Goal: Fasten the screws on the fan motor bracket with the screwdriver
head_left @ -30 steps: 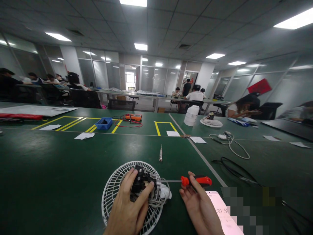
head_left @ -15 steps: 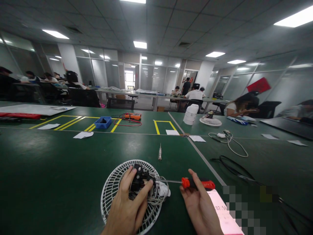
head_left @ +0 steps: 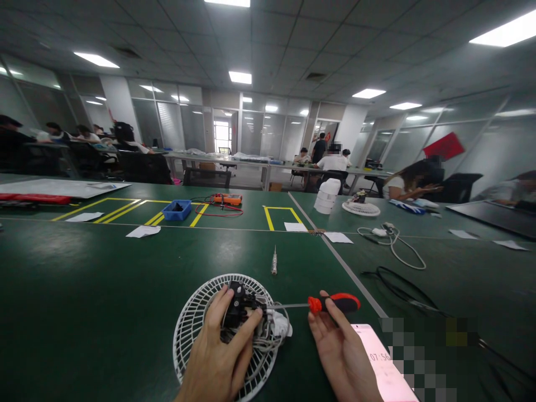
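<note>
A white round fan grille (head_left: 196,312) lies flat on the green table near me. On it sits a black fan motor part (head_left: 237,308) with white wires (head_left: 276,328). My left hand (head_left: 221,352) is closed round that black part, thumb and fingers on either side. My right hand (head_left: 341,352) holds a red-and-black-handled screwdriver (head_left: 335,303) by the handle with its fingertips. The screwdriver's metal shaft lies level and points left into the motor part.
A small tester screwdriver (head_left: 274,261) lies beyond the grille. A phone (head_left: 383,363) lies under my right wrist. Black cable (head_left: 402,290) and white cable (head_left: 396,240) lie to the right. A blue bin (head_left: 177,210), an orange meter (head_left: 228,198), another fan grille (head_left: 360,208) and seated people are farther off.
The screwdriver handle has turned and shifted slightly in my right fingers. My left hand has kept its grip on the motor part. The view has barely moved.
</note>
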A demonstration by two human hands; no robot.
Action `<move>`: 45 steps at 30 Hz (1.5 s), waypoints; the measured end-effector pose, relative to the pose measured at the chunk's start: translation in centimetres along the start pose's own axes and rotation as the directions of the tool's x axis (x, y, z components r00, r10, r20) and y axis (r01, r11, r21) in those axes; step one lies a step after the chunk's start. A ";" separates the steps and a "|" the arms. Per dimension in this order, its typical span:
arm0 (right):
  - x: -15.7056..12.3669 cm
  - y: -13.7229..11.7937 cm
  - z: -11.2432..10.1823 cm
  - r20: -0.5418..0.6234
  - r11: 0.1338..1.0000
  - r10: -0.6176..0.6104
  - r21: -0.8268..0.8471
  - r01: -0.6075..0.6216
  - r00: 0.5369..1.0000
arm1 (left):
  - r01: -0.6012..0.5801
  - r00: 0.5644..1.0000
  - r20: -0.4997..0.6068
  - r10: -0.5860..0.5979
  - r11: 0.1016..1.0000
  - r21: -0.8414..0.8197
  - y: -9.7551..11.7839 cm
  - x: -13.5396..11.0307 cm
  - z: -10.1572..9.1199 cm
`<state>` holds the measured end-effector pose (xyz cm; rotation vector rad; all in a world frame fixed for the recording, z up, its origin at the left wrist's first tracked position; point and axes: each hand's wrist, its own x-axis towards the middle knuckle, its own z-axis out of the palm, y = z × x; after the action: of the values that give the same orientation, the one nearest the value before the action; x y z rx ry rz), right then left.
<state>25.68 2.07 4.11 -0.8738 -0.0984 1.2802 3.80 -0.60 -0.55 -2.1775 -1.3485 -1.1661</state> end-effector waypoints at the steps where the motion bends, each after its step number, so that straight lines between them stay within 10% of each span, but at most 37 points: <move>1: 0.0 -0.1 0.0 0.009 1.000 -0.010 0.015 0.010 1.000 | -0.008 1.000 -0.002 0.008 1.000 0.001 -0.1 -0.1 0.0; 45: 0.1 0.3 0.1 -0.019 0.999 0.035 -0.027 -0.036 0.999 | -0.042 0.999 0.012 0.042 0.999 0.014 0.1 0.2 -0.3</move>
<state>25.40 2.20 3.94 -0.9147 -0.0861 1.3062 3.81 -0.74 -0.19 -2.1950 -1.3054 -1.1267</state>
